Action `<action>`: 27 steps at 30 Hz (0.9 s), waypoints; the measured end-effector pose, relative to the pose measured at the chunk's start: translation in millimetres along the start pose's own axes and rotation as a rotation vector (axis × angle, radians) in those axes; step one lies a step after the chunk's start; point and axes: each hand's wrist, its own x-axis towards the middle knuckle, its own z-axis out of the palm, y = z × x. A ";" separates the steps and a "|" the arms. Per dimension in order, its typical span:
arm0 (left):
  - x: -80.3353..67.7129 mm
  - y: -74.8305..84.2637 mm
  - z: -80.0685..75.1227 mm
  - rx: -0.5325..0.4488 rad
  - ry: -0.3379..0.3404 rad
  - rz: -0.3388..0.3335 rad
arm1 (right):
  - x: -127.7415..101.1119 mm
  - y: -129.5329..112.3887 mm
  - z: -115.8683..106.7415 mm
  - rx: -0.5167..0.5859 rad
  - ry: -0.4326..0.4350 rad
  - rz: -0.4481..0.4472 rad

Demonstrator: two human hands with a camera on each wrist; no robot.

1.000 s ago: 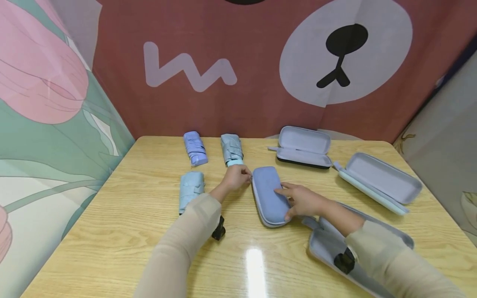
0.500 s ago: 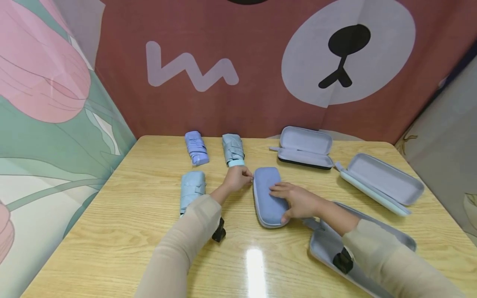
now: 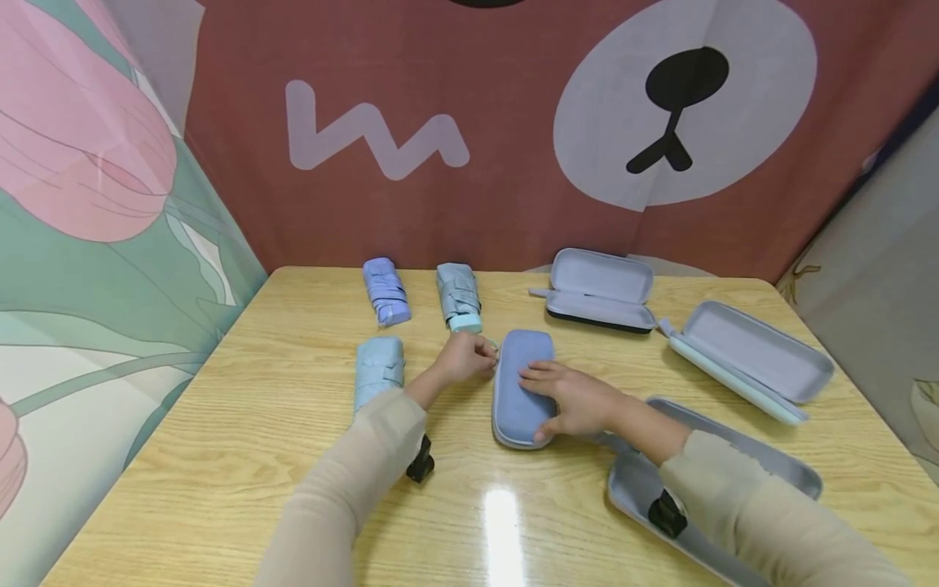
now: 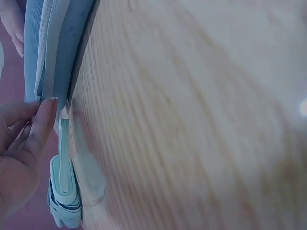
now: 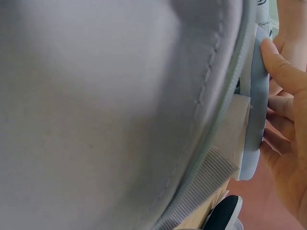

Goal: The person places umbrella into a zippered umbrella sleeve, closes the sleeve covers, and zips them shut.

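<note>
A closed blue zip case (image 3: 519,383) lies mid-table, its long axis running away from me. My left hand (image 3: 469,359) pinches the zipper pull (image 4: 64,125) at the case's far left corner, with fingertips (image 4: 41,120) against the seam. My right hand (image 3: 568,401) holds the case from the right, fingers laid across the lid and thumb (image 5: 280,60) hooked on its near edge (image 5: 256,91). The right forearm crosses an open grey case (image 3: 704,481), whose lining (image 5: 96,96) fills the right wrist view.
Three folded umbrellas lie left of the hands: lilac (image 3: 385,291), grey-blue (image 3: 459,297) and light blue (image 3: 378,371). Two more open cases sit at the back (image 3: 597,289) and right (image 3: 748,359). Cloth walls close off the back and left of the wooden table (image 3: 242,456).
The blue case has swung so its near end moved left, with my right hand on it. My left hand stayed at the zipper corner.
</note>
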 end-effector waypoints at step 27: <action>-13.6 -7.7 -5.6 0.183 0.016 0.154 | 16.8 9.0 -7.4 -0.016 -0.036 -0.014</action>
